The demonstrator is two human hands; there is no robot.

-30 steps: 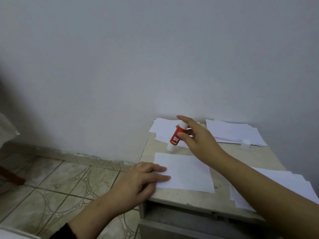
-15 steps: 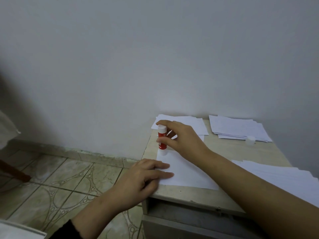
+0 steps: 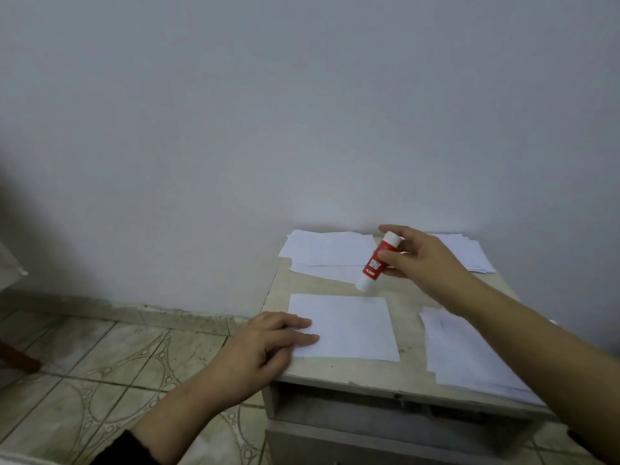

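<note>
Beige stone-look table top [image 3: 339,372] stands against a pale grey wall [image 3: 302,129]. At its near left corner the left hand [image 3: 265,344] lies flat, straight fingers pressing a white paper sheet [image 3: 352,330]. A loose white paper pile [image 3: 469,357] lies along the right edge. Farther back the right hand [image 3: 424,263] pinches a tilted red-and-white glue stick [image 3: 376,263], its lower tip just beyond the sheet's far edge. White paper stacks [image 3: 328,253] line the far edge.
</note>
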